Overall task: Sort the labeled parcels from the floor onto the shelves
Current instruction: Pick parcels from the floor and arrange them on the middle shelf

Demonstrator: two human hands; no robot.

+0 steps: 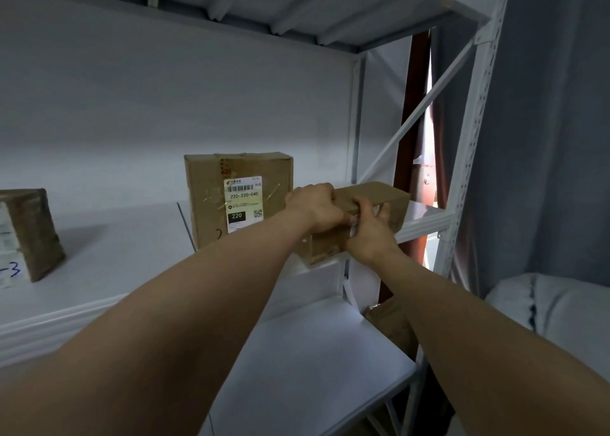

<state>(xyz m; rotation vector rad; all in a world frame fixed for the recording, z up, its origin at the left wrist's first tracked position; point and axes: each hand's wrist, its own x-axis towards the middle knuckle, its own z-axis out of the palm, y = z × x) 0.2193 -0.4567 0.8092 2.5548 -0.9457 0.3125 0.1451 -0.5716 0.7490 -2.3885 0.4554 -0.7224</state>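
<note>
Nearest to me, both forearms reach out over the lower shelf (313,353), which carries nothing I need here. At their ends, my left hand (315,207) curls its fingers (325,191) over the top near edge of the long parcel (379,196). My right hand (369,234) clasps its near end from the side. Both are grasping it, I judge, so that I can steer it straight in.

The long parcel lies lengthwise at the right end of the upper shelf (132,254), and its near end seems to overhang the front lip, so it needs a push deeper. I cannot see its own sticker.

Just left of it stands the upright box (204,204), label (242,203) facing out for reading. Well to the left sits another parcel (29,231).
</note>
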